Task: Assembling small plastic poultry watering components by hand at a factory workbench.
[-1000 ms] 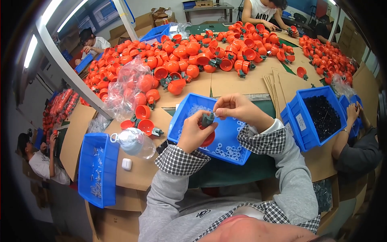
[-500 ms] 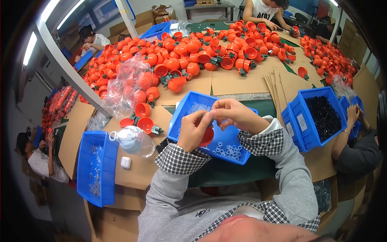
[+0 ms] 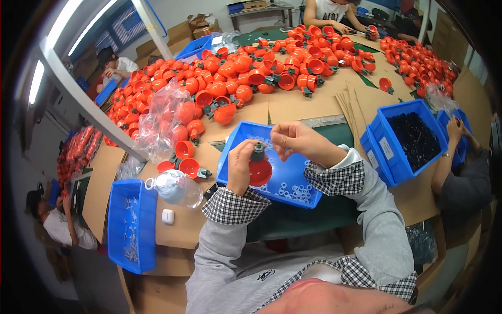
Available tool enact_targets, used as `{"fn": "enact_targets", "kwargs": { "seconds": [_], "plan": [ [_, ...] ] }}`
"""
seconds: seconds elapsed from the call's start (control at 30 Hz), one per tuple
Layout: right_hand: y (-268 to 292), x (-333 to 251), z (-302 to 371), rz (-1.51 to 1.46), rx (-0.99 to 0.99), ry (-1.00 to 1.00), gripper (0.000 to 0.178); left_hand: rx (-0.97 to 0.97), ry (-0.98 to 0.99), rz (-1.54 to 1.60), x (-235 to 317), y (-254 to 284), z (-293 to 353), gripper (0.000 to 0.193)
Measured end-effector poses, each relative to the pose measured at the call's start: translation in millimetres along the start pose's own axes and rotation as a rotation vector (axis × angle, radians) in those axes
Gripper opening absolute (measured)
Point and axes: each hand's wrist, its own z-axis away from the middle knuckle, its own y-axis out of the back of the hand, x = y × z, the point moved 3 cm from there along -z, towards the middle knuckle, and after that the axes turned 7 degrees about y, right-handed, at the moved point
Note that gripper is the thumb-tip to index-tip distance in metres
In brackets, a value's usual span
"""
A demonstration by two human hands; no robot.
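Observation:
My left hand [image 3: 240, 166] is closed around a red plastic cup [image 3: 260, 174], whose dark green fitting [image 3: 258, 152] points up between thumb and fingers. Just right of the fitting, and apart from it, my right hand [image 3: 300, 141] has its thumb and forefinger pinched together. Anything in that pinch is too small to make out. Both hands are above a blue bin [image 3: 286, 168] holding small translucent white rings [image 3: 295, 192], gathered mostly at its near right and far left.
Many red cups [image 3: 230, 70] are heaped across the cardboard-covered table. At left stand a clear bottle [image 3: 180, 189], a white case [image 3: 167, 216] and a blue bin of small pale parts [image 3: 119, 225]. A bin of black parts [image 3: 415, 140] stands right. Other people work around the table.
My hands, together at the cup earlier, have parted. The cup now shows more fully in my left hand with its fitting upward. The whole view has shifted slightly.

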Motion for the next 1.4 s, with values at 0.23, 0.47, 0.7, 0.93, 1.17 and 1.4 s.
{"fn": "enact_targets", "kwargs": {
  "seconds": [0.23, 0.47, 0.7, 0.93, 1.17, 1.4],
  "plan": [
    [-30, -91, 96, 0.782, 0.096, 0.449, 0.01, 0.054, 0.01, -0.039, -13, 13, -5, 0.035],
    [79, -143, 176, 1.218, 0.747, 0.195, 0.014, 0.091, -0.016, -0.037, -8, 4, -4, 0.025],
    [200, -104, 213, 1.582, 0.61, -0.275, 0.031, 0.052, -0.023, -0.048, -6, 0, -4, 0.024],
    [202, -98, 205, 1.559, 0.521, -0.507, 0.031, 0.066, 0.002, -0.056, -12, 1, -3, 0.023],
    [197, -122, 216, 1.78, 0.914, 0.073, 0.017, 0.072, -0.006, -0.049, -16, 1, -8, 0.024],
    [36, -132, 134, 1.321, 0.609, 0.446, 0.014, 0.077, 0.012, -0.063, -6, 1, -7, 0.024]
  ]
}}
